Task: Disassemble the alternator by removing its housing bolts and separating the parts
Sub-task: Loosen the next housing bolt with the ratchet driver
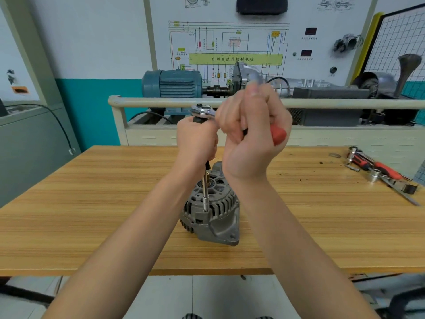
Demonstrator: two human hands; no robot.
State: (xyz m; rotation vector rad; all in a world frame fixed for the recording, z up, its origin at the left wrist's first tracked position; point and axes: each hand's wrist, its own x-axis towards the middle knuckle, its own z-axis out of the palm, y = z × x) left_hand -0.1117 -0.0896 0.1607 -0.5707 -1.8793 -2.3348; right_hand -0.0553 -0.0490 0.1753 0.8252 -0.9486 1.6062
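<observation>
Wood-grain bench [92,215] is carrying the alternator [212,212] near its middle, standing on end just in front of me, with a long extension bar [205,192] sitting upright on a bolt at the housing rim. I am curling my left hand [197,139] around the top of that bar under the ratchet head [203,110], while my right hand [250,132] is gripping the red ratchet handle [278,134]. Spare sockets and tools [377,172] are lying at the bench's right end, and a blue motor [171,84] is standing behind.

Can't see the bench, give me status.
Both hands on ratchet: left on extension, right on handle. Socket on alternator bolt. Nothing blocking.
</observation>
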